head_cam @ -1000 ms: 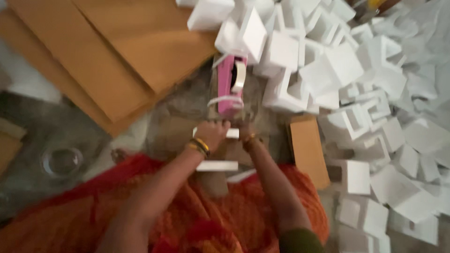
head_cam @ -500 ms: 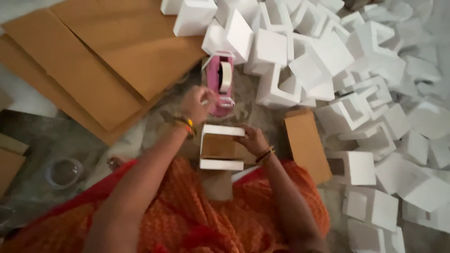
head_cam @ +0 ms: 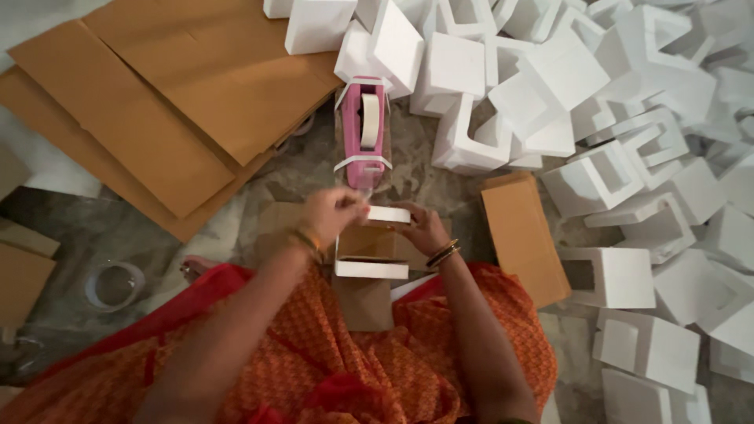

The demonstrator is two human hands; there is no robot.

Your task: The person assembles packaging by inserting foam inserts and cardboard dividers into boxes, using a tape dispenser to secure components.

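Your left hand (head_cam: 334,216) pinches tape at the pink dispenser (head_cam: 366,129). Your right hand (head_cam: 424,229) grips the small carton (head_cam: 372,243), foam caps on both ends.

Small box (head_cam: 369,243): brown cardboard, matt, capped at both ends by white foam pieces with a dull, slightly grainy face. Tape dispenser (head_cam: 364,132): pink plastic, smooth with a faint sheen; the roll on it is pale, semi-gloss tape. Foam blocks (head_cam: 597,149) in the heap: white expanded foam, matt, edges crisp, faces finely textured. Flat sheets (head_cam: 173,102): tan corrugated cardboard, matt, creased along fold lines. Closed carton (head_cam: 525,235): same tan cardboard, smooth and dull. Floor (head_cam: 102,228): grey stone or concrete, mottled and rough-looking. Garment (head_cam: 345,369): orange woven cloth with a small repeating pattern, soft matt, red border. Bangles (head_cam: 444,253): metal, glossy. Loose tape roll (head_cam: 115,285): clear, shiny plastic film.
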